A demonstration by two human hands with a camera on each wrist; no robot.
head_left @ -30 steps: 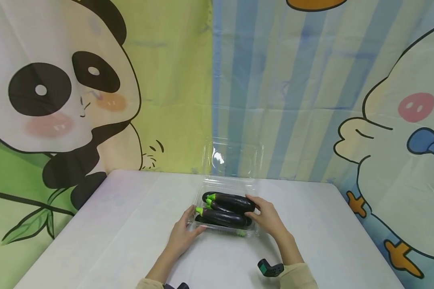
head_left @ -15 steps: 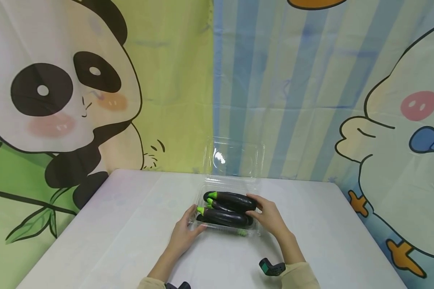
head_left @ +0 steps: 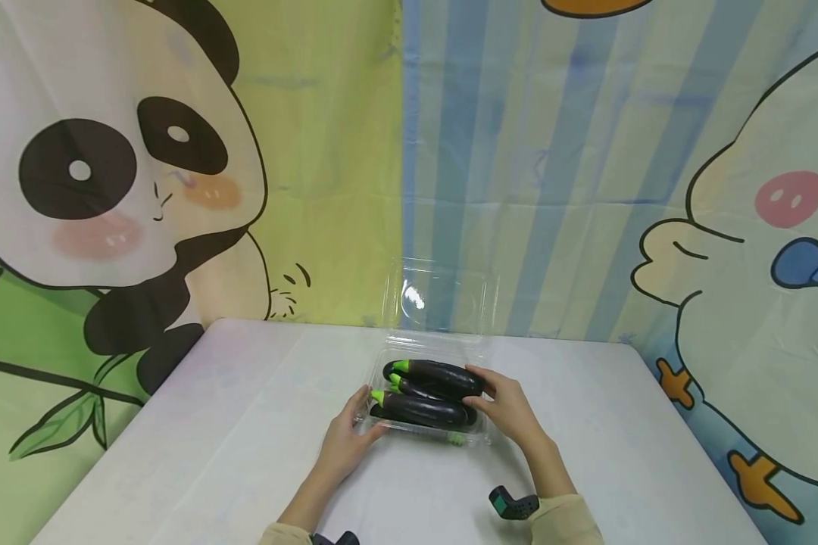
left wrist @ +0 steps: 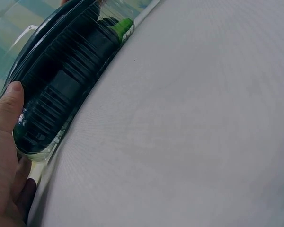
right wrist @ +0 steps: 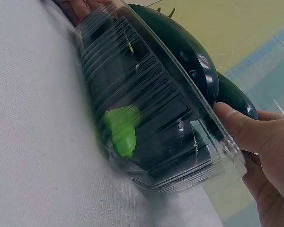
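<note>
Right now both hands steady a clear plastic box (head_left: 428,424) of dark eggplants (head_left: 436,378) that sits mid-way across the white tabletop (head_left: 211,424), its hinged lid (head_left: 439,297) standing open against the cartoon curtain (head_left: 177,174) behind. The left hand (head_left: 344,443) cups the box's left end, thumb laid on the rim and fingers curled under the corner, as the left wrist view shows. The right hand (head_left: 511,412) grips the opposite end, thumb over the rim just beside the tip of the topmost eggplant; the right wrist view shows that thumb pressed on the clear edge, with a green stem (right wrist: 120,130) visible through the ribbed wall. The box looks full, so the step in hand seems to be settling the load and holding the base still. A sensible next move would call for one hand to let go and bring the lid forward while the other pins the base, taking care that the heaped eggplants do not block the closing. Compared with a second ago, hardly anything differs: both hands keep their places, and the box has not shifted.
</note>
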